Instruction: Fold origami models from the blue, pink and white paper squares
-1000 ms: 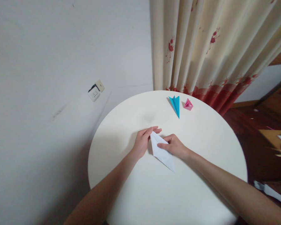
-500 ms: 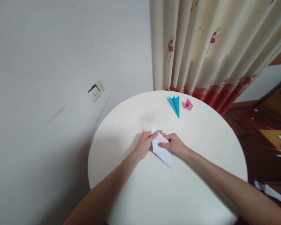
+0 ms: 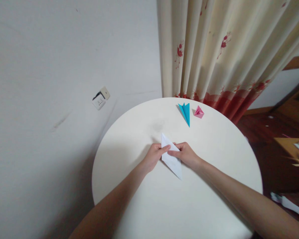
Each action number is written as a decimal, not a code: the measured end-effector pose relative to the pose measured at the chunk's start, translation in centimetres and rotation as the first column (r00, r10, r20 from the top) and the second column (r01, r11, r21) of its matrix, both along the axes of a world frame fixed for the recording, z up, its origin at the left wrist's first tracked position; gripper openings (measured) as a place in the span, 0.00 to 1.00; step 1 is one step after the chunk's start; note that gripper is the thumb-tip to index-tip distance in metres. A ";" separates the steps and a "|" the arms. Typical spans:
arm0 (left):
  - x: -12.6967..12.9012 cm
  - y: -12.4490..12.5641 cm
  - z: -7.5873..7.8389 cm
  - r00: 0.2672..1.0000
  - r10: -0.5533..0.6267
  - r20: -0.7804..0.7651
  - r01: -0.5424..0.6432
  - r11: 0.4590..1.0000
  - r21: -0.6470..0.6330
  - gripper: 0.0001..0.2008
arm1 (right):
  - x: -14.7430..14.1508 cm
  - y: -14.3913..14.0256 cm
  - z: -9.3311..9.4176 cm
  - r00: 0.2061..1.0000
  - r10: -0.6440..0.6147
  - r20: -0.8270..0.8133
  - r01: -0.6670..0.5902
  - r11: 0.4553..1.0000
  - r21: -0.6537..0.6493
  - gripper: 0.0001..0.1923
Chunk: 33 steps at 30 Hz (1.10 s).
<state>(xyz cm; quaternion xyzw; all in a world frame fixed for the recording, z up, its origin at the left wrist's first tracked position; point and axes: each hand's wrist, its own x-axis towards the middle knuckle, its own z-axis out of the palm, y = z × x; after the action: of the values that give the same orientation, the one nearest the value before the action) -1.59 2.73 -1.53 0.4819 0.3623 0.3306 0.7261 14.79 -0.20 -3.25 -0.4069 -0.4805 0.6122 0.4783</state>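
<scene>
A folded sheet of white paper [image 3: 171, 163], long and pointed at both ends, is held between my two hands over the table. My left hand [image 3: 154, 155] grips its left edge, thumb lying across the top face and fingers tucked behind. From the right, my right hand [image 3: 187, 154] pinches the other edge, its thumb pressed on the paper close to the left thumb. The fingers under the sheet are mostly hidden. Beyond the hands lie a blue folded paper plane [image 3: 186, 113] and a small pink folded paper piece [image 3: 199, 112].
The round white table [image 3: 129, 132] stands against a white wall with a socket [image 3: 99, 101]. A cream curtain with red flowers [image 3: 201, 59] hangs behind its far edge. To the right, a wooden surface [image 3: 289, 149] carries papers above a dark floor.
My left hand has slid slightly down the paper, its thumb now nearer the right thumb and its fingers drawn behind the sheet. The view has shifted a little.
</scene>
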 end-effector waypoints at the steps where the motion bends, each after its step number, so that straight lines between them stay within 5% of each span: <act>1: 0.0 0.0 0.1 1.000 0.011 -0.007 -0.011 1.000 -0.004 0.18 | 0.0 0.0 0.0 1.000 0.012 -0.011 -0.012 1.000 0.001 0.15; 8: 0.2 -0.1 0.5 0.997 0.077 -0.020 -0.077 0.997 -0.016 0.17 | -0.2 0.1 -0.2 0.998 0.042 -0.056 -0.043 0.999 -0.009 0.21; 22: 0.1 -0.1 0.4 0.998 0.063 -0.032 -0.064 0.998 -0.028 0.16 | 0.0 0.1 -0.1 0.998 0.049 0.033 -0.049 0.999 -0.002 0.16; 33: 0.2 0.0 0.5 0.998 0.060 -0.023 -0.061 0.998 -0.025 0.15 | -0.3 0.0 0.3 0.992 0.030 -0.126 -0.038 0.997 -0.067 0.24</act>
<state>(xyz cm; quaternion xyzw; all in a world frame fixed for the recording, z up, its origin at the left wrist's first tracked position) -1.41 2.71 -0.99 0.4651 0.3892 0.3424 0.7176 14.45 -0.16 -2.95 -0.3757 -0.4351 0.6607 0.4828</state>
